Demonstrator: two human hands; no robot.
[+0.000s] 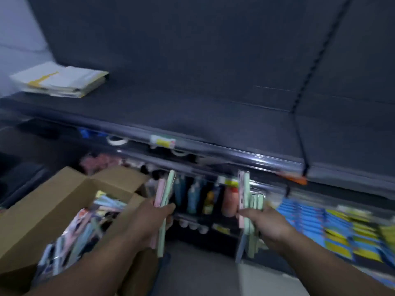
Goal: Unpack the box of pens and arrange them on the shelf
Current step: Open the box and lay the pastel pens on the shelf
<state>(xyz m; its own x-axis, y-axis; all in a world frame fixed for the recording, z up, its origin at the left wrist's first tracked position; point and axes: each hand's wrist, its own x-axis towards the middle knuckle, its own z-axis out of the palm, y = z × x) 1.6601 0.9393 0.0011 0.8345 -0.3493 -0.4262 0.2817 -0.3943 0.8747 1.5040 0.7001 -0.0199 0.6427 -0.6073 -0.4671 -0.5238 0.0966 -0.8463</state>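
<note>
Pink-and-green pen packs (pixel 163 201) — brown box (pixel 49 201) — dark grey shelf (pixel 192 112).

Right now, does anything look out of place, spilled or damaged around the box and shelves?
Nothing looks spilled or damaged, though the picture is blurred. One oddity: a white-and-yellow paper stack lies at an angle, alone, at the far left of the upper shelf. The pen packs in the cardboard box lie jumbled.
</note>
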